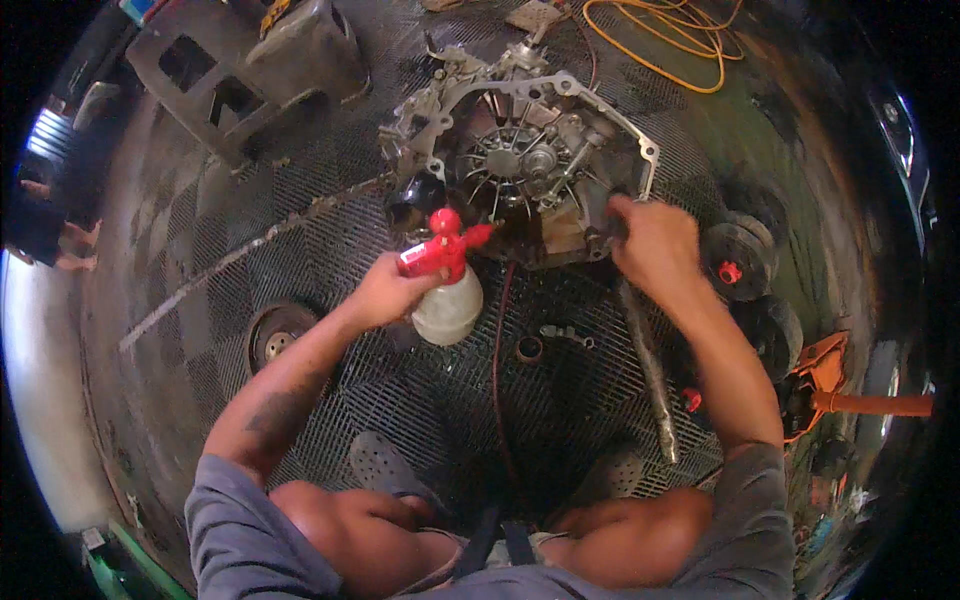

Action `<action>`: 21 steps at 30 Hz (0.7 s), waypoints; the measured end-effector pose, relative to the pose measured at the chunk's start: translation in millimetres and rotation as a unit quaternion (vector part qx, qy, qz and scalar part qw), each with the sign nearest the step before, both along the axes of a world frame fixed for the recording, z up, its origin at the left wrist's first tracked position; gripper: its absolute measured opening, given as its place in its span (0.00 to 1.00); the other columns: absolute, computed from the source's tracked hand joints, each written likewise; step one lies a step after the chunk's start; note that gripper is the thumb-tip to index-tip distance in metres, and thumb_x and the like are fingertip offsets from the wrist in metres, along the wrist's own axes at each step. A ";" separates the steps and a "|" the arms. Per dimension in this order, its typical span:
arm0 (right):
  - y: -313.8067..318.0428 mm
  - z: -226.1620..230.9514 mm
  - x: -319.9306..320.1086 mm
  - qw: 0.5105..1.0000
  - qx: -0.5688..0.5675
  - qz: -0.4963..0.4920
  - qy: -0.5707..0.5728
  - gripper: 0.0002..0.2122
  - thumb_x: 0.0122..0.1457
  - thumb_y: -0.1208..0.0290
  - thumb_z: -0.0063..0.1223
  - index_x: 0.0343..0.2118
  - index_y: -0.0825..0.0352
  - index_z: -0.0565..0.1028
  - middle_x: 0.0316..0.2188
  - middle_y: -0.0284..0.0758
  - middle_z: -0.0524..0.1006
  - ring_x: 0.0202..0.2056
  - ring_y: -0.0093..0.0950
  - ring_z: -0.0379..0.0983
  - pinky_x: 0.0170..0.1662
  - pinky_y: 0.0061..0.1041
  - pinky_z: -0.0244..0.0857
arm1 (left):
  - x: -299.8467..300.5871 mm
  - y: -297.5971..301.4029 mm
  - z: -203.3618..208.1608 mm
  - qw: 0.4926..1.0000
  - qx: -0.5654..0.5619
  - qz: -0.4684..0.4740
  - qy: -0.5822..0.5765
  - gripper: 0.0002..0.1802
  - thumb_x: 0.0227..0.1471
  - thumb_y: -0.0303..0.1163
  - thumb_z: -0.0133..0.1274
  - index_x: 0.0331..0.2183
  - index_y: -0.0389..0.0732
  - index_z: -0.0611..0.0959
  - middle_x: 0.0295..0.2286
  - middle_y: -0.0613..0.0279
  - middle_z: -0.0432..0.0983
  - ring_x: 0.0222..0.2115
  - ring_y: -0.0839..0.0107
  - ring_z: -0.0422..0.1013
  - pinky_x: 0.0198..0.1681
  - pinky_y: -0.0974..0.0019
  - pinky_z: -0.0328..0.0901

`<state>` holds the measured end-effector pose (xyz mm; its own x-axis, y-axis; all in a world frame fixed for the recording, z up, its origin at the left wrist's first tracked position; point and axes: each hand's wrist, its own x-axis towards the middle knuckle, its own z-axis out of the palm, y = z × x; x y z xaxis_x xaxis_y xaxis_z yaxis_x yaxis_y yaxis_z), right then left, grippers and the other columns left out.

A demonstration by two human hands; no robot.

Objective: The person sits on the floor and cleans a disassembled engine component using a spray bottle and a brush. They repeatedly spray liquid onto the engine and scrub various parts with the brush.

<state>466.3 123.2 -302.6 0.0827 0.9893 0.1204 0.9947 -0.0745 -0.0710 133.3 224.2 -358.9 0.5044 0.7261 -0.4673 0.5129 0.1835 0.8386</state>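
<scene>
My left hand (392, 289) is closed round the neck of a pump spray bottle (448, 312) with a red head and a cloudy white body. Its red nozzle points right, toward an open gearbox housing (548, 90) on the floor in front of me. Inside that housing are radial ribs, shafts and wet, dark surfaces. At the housing's right rim, my right hand (657, 247) is closed, fingers curled against the metal. A dark thing shows at its fingertips, too hidden to name.
Grey plastic stools (200, 85) stand far left. A yellow hose (690, 70) lies coiled far right. Round dark discs (740, 250) and an orange tool (825, 375) sit at right. A metal ring (529, 349) and a long worn strip (650, 375) are on the ridged mat.
</scene>
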 end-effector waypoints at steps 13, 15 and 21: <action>21.5 -95.6 -18.1 0.974 0.019 0.022 0.223 0.11 0.50 0.67 0.57 0.37 0.58 0.80 0.28 0.43 0.80 0.33 0.45 0.77 0.36 0.42 0.71 | 8.6 -2.6 8.0 0.999 -0.019 -0.009 0.027 0.18 0.51 0.44 0.60 0.25 0.38 0.80 0.12 0.70 0.67 0.11 0.79 0.63 0.14 0.70 0.55; 11.2 -69.6 -15.4 0.986 -0.067 -0.012 0.154 0.11 0.52 0.67 0.54 0.37 0.59 0.79 0.30 0.44 0.79 0.34 0.45 0.77 0.38 0.44 0.70 | 1.2 -11.5 9.0 0.999 -0.031 -0.020 0.024 0.21 0.51 0.48 0.60 0.24 0.38 0.80 0.12 0.71 0.67 0.12 0.80 0.63 0.15 0.71 0.55; 3.2 -13.1 9.5 0.980 0.119 -0.081 0.133 0.13 0.55 0.58 0.54 0.28 0.64 0.80 0.22 0.45 0.79 0.28 0.48 0.77 0.32 0.43 0.70 | -23.4 -28.4 3.7 0.996 0.010 -0.083 0.000 0.29 0.54 0.59 0.54 0.23 0.40 0.77 0.14 0.73 0.65 0.15 0.82 0.61 0.17 0.73 0.54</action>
<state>475.8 126.5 -315.7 0.2973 0.9067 0.2993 0.9146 -0.1804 -0.3619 109.9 195.8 -355.2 0.6189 0.6411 -0.4538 0.5344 0.0796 0.8414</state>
